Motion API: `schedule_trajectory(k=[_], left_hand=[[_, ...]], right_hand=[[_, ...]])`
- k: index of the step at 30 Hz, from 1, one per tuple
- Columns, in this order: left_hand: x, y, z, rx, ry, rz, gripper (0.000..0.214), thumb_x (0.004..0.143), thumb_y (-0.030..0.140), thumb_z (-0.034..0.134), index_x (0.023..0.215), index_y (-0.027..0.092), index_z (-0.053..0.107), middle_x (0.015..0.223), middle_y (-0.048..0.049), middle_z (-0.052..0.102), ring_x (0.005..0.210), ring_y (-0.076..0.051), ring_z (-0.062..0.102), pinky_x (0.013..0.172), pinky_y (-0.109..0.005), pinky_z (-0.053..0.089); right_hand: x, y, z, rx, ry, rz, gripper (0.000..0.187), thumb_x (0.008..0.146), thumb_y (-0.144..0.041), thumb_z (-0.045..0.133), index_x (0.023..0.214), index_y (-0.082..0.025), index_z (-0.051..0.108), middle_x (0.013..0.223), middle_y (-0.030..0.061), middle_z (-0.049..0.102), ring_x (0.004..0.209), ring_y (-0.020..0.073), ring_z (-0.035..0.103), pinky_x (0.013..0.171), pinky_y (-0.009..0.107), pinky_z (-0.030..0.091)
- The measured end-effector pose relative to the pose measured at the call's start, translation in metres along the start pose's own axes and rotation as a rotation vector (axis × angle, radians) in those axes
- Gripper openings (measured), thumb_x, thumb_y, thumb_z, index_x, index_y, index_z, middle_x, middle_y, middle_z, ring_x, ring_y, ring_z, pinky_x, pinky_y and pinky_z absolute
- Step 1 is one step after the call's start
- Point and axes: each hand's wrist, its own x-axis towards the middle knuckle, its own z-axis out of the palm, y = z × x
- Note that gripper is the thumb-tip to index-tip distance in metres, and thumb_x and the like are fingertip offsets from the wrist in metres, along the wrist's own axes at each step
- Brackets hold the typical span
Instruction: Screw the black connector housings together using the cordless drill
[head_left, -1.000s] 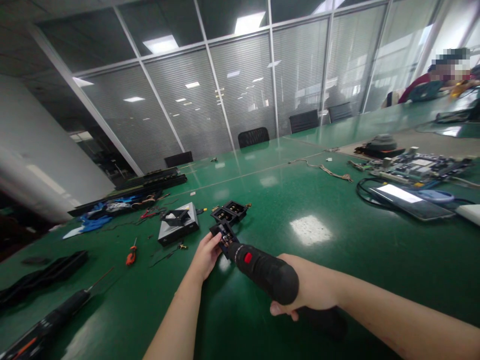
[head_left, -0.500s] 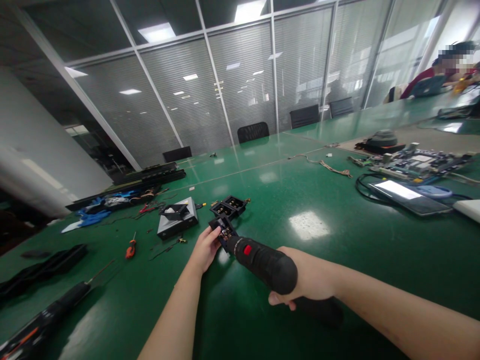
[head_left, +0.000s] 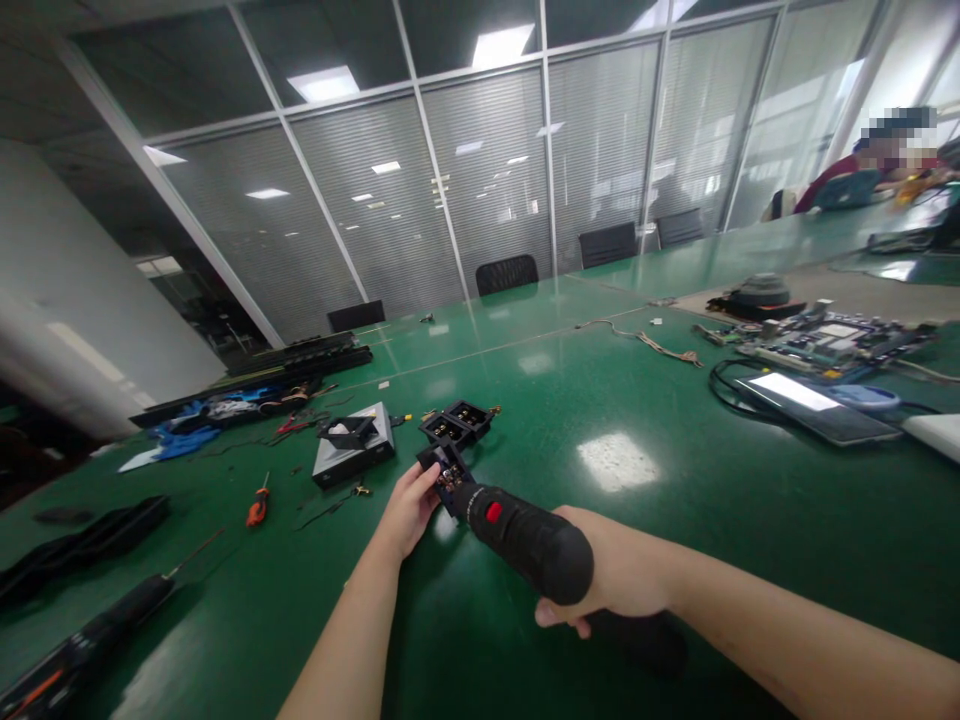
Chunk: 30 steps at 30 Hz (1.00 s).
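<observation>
My right hand is wrapped round a black electric screwdriver with a red button, its tip pointed into a small black module on the green table. My left hand grips that module at its left side, fingers curled on it. Just behind it lie two more similar black modules side by side.
A grey box with a black bracket sits left of the modules, an orange-handled screwdriver further left. Another black driver lies at lower left. A phone, cables and circuit boards are at right. A person sits far right.
Both hands and the screwdriver stay on the module; only the head camera has shifted slightly.
</observation>
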Motion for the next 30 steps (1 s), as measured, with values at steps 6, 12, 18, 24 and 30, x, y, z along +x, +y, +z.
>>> schedule_trajectory(k=[6,12,18,24,30], left_hand=[[-0.0011,0.0014,0.0016,0.014,0.007,0.006,0.046,0.068,0.041,0.099,0.102,0.016,0.081,0.091,-0.0075,0.080,0.085,-0.022,0.073,0.085,-0.033,0.055],[-0.0012,0.0013,0.0015,0.017,0.002,0.016,0.044,0.069,0.040,0.098,0.103,0.016,0.081,0.090,-0.0082,0.081,0.084,-0.023,0.074,0.085,-0.034,0.055],[-0.0008,0.0010,0.0011,0.024,-0.003,0.022,0.044,0.069,0.041,0.098,0.103,0.017,0.082,0.090,-0.0072,0.080,0.083,-0.022,0.074,0.086,-0.034,0.055],[0.0018,-0.0016,-0.0018,0.012,-0.002,0.016,0.044,0.069,0.040,0.098,0.101,0.016,0.082,0.092,-0.0080,0.081,0.084,-0.022,0.074,0.085,-0.033,0.056],[0.0023,-0.0026,-0.0033,0.007,-0.005,0.014,0.043,0.070,0.041,0.098,0.102,0.016,0.082,0.090,-0.0078,0.081,0.081,-0.022,0.074,0.085,-0.034,0.056]], right_hand=[[0.0007,-0.0012,-0.0007,-0.008,-0.014,0.023,0.036,0.073,-0.036,0.092,0.072,-0.015,0.062,0.063,-0.0009,0.065,0.055,0.0125,0.064,0.052,0.021,0.050],[0.0018,-0.0009,0.0005,0.002,-0.008,0.024,0.035,0.072,-0.034,0.091,0.069,-0.015,0.062,0.061,-0.0008,0.064,0.054,0.0125,0.063,0.051,0.020,0.049],[0.0018,-0.0004,0.0005,0.005,-0.012,0.002,0.033,0.073,-0.033,0.090,0.069,-0.015,0.063,0.061,-0.0016,0.064,0.053,0.0118,0.063,0.052,0.021,0.049],[0.0022,0.0012,0.0004,0.013,-0.009,0.010,0.035,0.072,-0.034,0.092,0.068,-0.016,0.062,0.061,-0.0007,0.064,0.054,0.0123,0.063,0.052,0.021,0.048],[0.0015,0.0014,0.0008,0.016,-0.003,0.010,0.035,0.071,-0.035,0.092,0.071,-0.015,0.063,0.061,-0.0014,0.064,0.054,0.0123,0.063,0.052,0.021,0.049]])
